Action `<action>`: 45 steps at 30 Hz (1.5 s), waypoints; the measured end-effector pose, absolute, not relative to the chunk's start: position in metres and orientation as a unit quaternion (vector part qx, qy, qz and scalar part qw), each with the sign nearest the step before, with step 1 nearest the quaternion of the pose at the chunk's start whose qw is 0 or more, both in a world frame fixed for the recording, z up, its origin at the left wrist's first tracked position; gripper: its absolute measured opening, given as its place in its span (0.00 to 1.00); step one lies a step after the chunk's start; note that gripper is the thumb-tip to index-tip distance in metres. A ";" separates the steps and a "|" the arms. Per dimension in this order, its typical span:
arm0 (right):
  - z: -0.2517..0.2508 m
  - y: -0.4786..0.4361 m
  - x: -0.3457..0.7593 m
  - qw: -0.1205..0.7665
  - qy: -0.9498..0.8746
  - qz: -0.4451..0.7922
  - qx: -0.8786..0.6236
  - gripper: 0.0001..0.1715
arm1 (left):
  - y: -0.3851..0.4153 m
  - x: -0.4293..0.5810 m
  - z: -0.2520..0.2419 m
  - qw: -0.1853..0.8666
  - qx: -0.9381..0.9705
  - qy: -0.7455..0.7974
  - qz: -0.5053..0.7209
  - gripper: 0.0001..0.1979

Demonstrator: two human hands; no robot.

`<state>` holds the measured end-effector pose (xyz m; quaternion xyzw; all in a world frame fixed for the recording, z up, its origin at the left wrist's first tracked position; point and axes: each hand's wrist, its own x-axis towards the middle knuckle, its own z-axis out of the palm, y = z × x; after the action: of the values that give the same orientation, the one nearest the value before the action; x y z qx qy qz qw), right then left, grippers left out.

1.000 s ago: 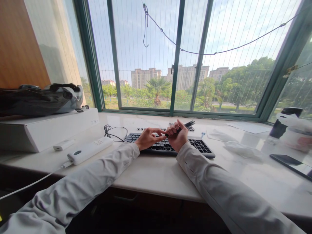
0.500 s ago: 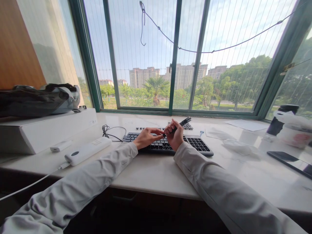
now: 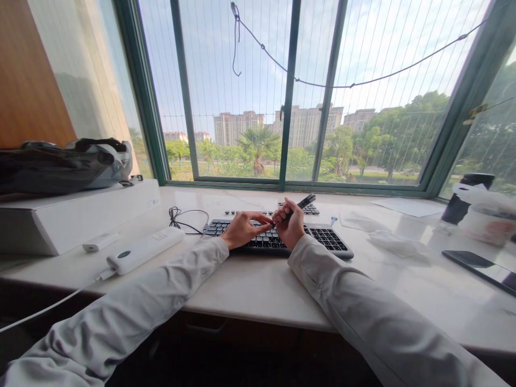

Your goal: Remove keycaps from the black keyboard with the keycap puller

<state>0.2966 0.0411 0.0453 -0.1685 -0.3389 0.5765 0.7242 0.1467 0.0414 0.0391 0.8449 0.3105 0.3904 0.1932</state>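
A dark keyboard (image 3: 258, 246) lies on the table under both hands. The keys at its left end have their caps on, while its right block shows a grid of square, dark openings. My right hand (image 3: 289, 226) is closed around a slim black tool (image 3: 307, 201), whose far end sticks out up and to the right; its exact kind is unclear. Close by, my left hand (image 3: 246, 228) pinches with thumb and fingertips at a tiny dark piece near the tool's lower end, mostly hidden by the fingers. Loose keycaps (image 3: 250, 213) stand in rows behind the keyboard.
A white power bank (image 3: 145, 251) with a cable lies left, beside a small white device (image 3: 100, 242) and a white box (image 3: 80, 220). A black cord (image 3: 175, 217) is coiled behind. Right are crumpled plastic (image 3: 397, 243), a phone (image 3: 479, 269) and a black cup (image 3: 455, 207).
Both hands have shifted very slightly to the right. The tiny dark piece between the left fingertips shows less now. The right hand keeps its hold on the black tool.
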 end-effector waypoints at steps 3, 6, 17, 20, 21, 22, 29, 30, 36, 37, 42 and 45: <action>0.046 0.042 0.300 0.724 -0.308 0.597 -0.159 0.22 | 0.039 0.147 0.038 0.130 0.844 0.320 0.411 0.17; 0.047 0.042 0.301 0.719 -0.284 0.617 -0.149 0.22 | 0.040 0.146 0.037 0.071 0.848 0.317 0.418 0.14; 0.051 0.036 0.300 0.704 -0.288 0.635 -0.138 0.22 | 0.038 0.144 0.039 -0.039 0.840 0.305 0.447 0.10; 0.053 0.035 0.299 0.698 -0.300 0.638 -0.125 0.21 | 0.038 0.142 0.039 -0.066 0.834 0.309 0.453 0.11; 0.054 0.035 0.299 0.698 -0.302 0.638 -0.122 0.21 | 0.038 0.141 0.039 -0.077 0.834 0.306 0.452 0.11; 0.054 0.035 0.298 0.698 -0.305 0.637 -0.120 0.21 | 0.039 0.140 0.038 -0.090 0.837 0.299 0.450 0.11; 0.057 0.034 0.295 0.693 -0.383 0.594 -0.143 0.25 | 0.046 0.136 0.035 -0.140 0.850 0.272 0.430 0.13; 0.058 0.034 0.295 0.696 -0.387 0.586 -0.146 0.25 | 0.045 0.136 0.036 -0.132 0.849 0.272 0.434 0.13; 0.058 0.039 0.301 0.713 -0.403 0.546 -0.178 0.25 | 0.033 0.141 0.045 -0.035 0.823 0.305 0.478 0.12; 0.057 0.040 0.301 0.712 -0.408 0.540 -0.187 0.25 | 0.033 0.142 0.046 -0.010 0.811 0.317 0.492 0.12; 0.052 0.045 0.299 0.688 -0.467 0.495 -0.253 0.21 | 0.041 0.144 0.049 0.119 0.758 0.325 0.554 0.14; 0.047 0.048 0.298 0.655 -0.501 0.481 -0.298 0.25 | 0.048 0.143 0.048 0.192 0.721 0.329 0.578 0.16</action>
<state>0.2980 0.0477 0.0469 -0.2978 -0.5010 0.4806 0.6552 0.1431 0.0475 0.0481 0.7214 0.3290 0.5783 0.1923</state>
